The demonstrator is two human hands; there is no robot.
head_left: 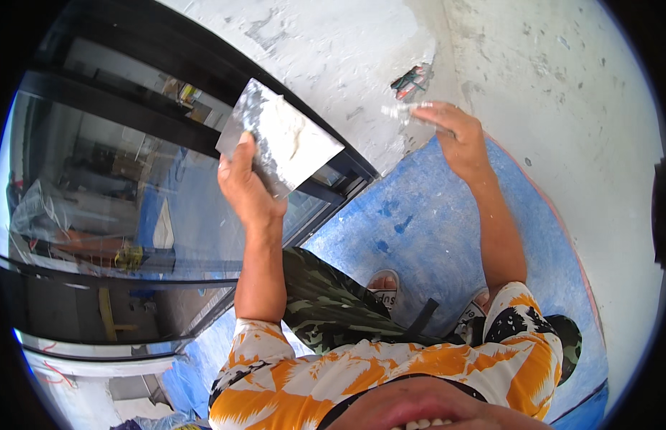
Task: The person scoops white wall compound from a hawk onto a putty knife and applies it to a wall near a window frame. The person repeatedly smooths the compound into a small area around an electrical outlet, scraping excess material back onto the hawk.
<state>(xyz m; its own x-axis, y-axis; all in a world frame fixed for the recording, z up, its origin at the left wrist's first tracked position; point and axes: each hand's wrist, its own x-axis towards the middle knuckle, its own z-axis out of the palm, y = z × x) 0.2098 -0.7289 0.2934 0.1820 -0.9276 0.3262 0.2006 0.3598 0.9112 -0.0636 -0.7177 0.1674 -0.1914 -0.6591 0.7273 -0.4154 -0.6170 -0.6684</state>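
"Holding what, the left hand [248, 190]?"

"A flat, square-cornered metal plate [230, 135], left of the upper centre of the frame, tilted so that one corner points to the top. The thumb lies on its upper face; the other fingers are mostly hidden behind it, so I cannot tell whether they are spread or together."

"Condition of the plate?"

"White paste [296, 136] covers much of the face, thickest toward the right. Bare grey metal shows along the left edge, near the thumb."

"And the right hand [458, 136]?"

"Raised, right of the upper centre, well apart from the plate. A narrow, white-smeared item [396, 111] shows at its fingertips. The fingers reach leftward, close together; blur prevents me from telling the item's kind or whether they pinch it."

"Surroundings?"

"Just above that item in the frame, a ragged opening [410, 82] in the pale wall [333, 54] exposes reddish and dark strands. A black-framed glass panel [96, 172] fills the left side. Blue floor [412, 215], with darker blotches, occupies the centre."
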